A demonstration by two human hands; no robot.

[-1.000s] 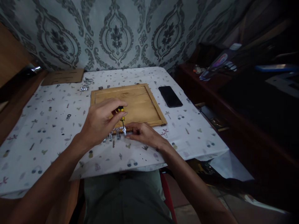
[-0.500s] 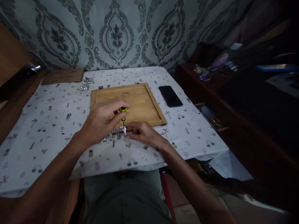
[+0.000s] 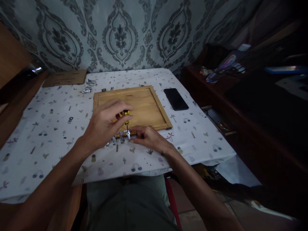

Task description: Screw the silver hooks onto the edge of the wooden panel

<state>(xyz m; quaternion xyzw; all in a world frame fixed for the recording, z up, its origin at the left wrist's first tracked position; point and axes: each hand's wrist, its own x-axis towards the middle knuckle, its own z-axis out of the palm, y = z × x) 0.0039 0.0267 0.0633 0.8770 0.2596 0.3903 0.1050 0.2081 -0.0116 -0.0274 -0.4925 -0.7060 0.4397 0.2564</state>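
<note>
My left hand (image 3: pixel 108 123) is closed round the yellow and black handle of a screwdriver (image 3: pixel 126 118). The screwdriver stands nearly upright, its tip down at a shiny metal hinge (image 3: pixel 129 134) on the near edge of a framed wooden panel (image 3: pixel 137 104). Thumb and fingers of my right hand (image 3: pixel 146 136) pinch that hinge from the right side. Several more metal hinges (image 3: pixel 121 138) sit in a row to its left along the same edge, partly behind my left hand. The screw under the tip is too small to make out.
A black phone (image 3: pixel 176 99) lies right of the panel on the patterned tablecloth (image 3: pixel 204 141). Loose metal hinges (image 3: pixel 87 90) and a piece of cardboard (image 3: pixel 64 79) are at the back left. A dark cabinet (image 3: pixel 207 89) with a bottle (image 3: pixel 227 64) stands to the right.
The fingers of my left hand have shifted slightly on the screwdriver handle, which leans a little more to the left. My right hand stays in place at the hinge.
</note>
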